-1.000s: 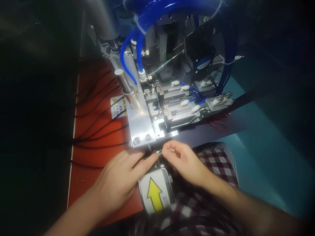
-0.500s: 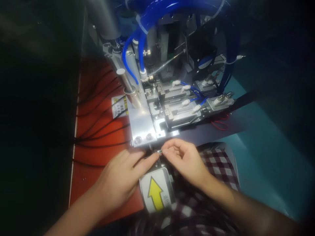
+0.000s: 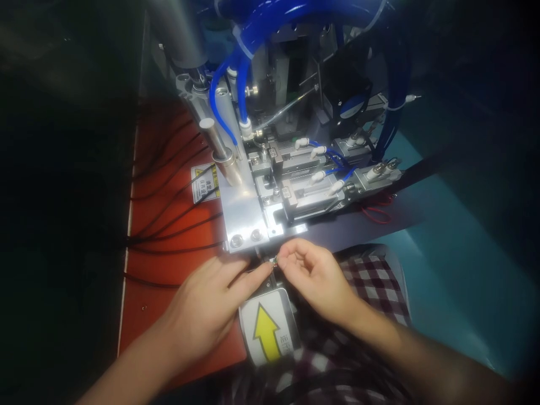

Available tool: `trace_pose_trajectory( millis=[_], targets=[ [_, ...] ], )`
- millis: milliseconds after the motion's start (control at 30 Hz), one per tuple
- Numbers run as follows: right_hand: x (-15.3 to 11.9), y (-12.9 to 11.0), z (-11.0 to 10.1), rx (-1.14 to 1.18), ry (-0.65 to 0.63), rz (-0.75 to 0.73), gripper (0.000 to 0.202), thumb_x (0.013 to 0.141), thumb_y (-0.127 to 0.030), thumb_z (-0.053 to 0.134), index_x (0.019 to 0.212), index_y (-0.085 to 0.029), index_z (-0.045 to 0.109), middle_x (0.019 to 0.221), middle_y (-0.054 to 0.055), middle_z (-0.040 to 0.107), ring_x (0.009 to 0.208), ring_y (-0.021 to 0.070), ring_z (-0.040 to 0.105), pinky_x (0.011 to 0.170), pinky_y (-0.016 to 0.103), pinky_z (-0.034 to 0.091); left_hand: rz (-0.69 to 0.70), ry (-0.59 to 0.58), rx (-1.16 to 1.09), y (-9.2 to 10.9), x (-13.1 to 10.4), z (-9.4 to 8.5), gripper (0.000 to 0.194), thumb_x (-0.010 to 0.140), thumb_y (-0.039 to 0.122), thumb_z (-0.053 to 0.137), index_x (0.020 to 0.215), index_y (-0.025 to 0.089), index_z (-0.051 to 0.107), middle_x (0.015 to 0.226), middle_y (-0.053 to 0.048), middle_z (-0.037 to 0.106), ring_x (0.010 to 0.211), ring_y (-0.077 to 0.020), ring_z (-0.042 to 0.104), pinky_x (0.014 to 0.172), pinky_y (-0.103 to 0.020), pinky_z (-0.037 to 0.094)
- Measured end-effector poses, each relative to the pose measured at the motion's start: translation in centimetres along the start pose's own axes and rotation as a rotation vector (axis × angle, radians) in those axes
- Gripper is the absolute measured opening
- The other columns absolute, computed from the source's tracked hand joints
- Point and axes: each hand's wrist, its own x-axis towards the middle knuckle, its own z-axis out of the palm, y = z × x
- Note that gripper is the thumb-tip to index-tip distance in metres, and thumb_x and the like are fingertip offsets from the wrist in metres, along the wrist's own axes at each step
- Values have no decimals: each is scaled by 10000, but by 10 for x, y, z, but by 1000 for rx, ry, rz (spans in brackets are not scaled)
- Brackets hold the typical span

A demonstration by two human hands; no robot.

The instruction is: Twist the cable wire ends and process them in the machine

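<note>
A: Item one, the work in hand?
B: One small piece (image 3: 275, 261), slightly greenish, too fine to name. Location: centre of the frame, a little below the middle, just below the machine's metal plate (image 3: 242, 219). Activity, by my judgement: close fingertip handling, both hands brought together at the piece.

A: And what did a next move call for?
B: In my judgement, a steady, light pinch and small finger motions, the piece being tiny and the plate's edge near.

A: Item two, right hand (image 3: 323, 275)?
B: Right of centre; forearm slanting in from the lower right corner. Thumb and forefinger met at the tips, the other fingers curled loosely in. Grip: almost closed, apparently on the piece.

A: Item three, left hand (image 3: 206, 298)?
B: Left of centre; forearm from the lower left, back of the hand upward. Thumb stretched towards the piece, its tip touching or just beside it; forefinger reaching to the plate's lower edge. Grip: openness and hold could not be told, the remaining fingertips being hidden.

A: Surroundings?
B: One yellow arrow label (image 3: 266, 332), below the hands; one red desk (image 3: 145, 323), left of frame.
</note>
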Motion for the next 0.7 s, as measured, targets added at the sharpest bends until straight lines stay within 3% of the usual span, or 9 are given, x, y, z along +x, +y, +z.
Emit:
trace_pose_trajectory(
  millis=[533,700],
  targets=[
    [1,-1,-2,-18,-16,28,74,836,-204,539,772,-176,564,624,-35,496,556,109,454,527,242,389,-10,-19,-9,1,1,-1,501,888,59,317,1324,233,490,975,-75,570,848,-201,521,684,-300,443],
    [1,-4,-3,68,-37,110,92,830,-228,561,757,-172,562,571,-58,445,505,91,402,475,224,343,-15,-7,-6,2,1,-1,516,880,51,323,1328,242,495,987,-76,586,853,-199,537,686,-294,453]
  ],
)
